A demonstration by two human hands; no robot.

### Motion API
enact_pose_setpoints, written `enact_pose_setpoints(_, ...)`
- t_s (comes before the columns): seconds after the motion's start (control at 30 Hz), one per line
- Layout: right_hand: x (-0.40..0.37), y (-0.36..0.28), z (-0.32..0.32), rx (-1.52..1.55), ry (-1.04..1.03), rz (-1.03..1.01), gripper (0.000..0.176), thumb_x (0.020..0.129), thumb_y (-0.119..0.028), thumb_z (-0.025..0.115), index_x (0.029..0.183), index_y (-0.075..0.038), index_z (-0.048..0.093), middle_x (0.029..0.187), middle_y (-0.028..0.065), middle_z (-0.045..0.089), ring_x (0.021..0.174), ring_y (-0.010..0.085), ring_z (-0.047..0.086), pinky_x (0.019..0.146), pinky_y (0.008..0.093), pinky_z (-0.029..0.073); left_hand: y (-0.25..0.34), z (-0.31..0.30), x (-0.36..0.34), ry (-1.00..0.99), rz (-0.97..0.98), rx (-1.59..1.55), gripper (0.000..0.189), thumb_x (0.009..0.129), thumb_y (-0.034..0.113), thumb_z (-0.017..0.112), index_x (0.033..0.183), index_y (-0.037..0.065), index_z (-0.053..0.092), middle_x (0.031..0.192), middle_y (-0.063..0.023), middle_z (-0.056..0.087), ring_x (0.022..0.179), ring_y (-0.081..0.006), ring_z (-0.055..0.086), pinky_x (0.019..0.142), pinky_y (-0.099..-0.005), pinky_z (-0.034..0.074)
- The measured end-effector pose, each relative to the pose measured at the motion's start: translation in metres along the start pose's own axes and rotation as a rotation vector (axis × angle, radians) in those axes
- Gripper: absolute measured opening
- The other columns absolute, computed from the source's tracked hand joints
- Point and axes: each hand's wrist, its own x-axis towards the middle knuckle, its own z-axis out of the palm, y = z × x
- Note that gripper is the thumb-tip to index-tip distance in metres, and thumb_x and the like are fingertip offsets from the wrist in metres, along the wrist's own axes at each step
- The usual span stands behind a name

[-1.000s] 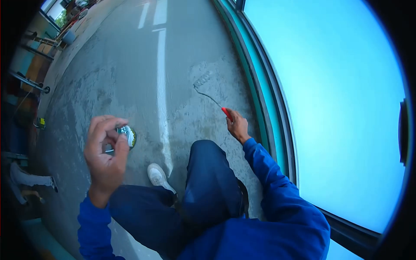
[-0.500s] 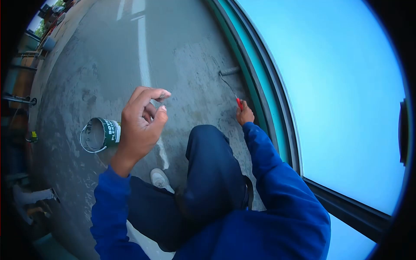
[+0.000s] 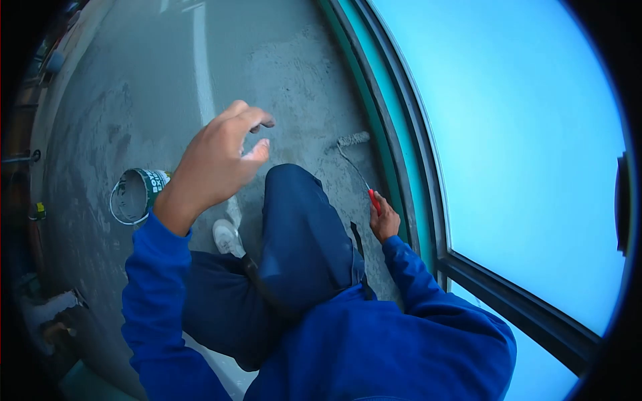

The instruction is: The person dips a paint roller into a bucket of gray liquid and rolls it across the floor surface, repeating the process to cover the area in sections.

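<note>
In the head view we see the right hand [image 3: 384, 220] closed round the red grip of a paint roller [image 3: 352, 140]. Its thin wire shaft runs from the hand up and leftward, away from the body. The fuzzy sleeve lies crosswise on the rough grey concrete floor [image 3: 287, 73], its end just beside the teal window frame [image 3: 388, 144]. The left hand [image 3: 217, 160] hangs in the air, fingers loosely curled, holding nothing. A round open paint can [image 3: 137, 194] sits to its left, with bare floor beyond.
</note>
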Motion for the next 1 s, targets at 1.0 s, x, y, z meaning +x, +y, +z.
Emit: enact_pose_setpoints(1.0, 0.076, -0.611, 0.216, -0.448, -0.674, -1.394, 0.032, 0.076, -0.016, 0.062, 0.106, -0.02, 0.073, 0.093, 0.0143, 0.072, 0.088, 0.0359, 0.069, 0.079, 0.0455, 0.055, -0.07, 0.081, -0.051, -0.646, -0.449, 0.445, 0.031, 0.073, 0.023, 0.073, 0.103, 0.017, 0.074, 0.099, -0.0081, 0.07, 0.086, -0.0266, 0.065, 0.063, -0.0438, 0.048)
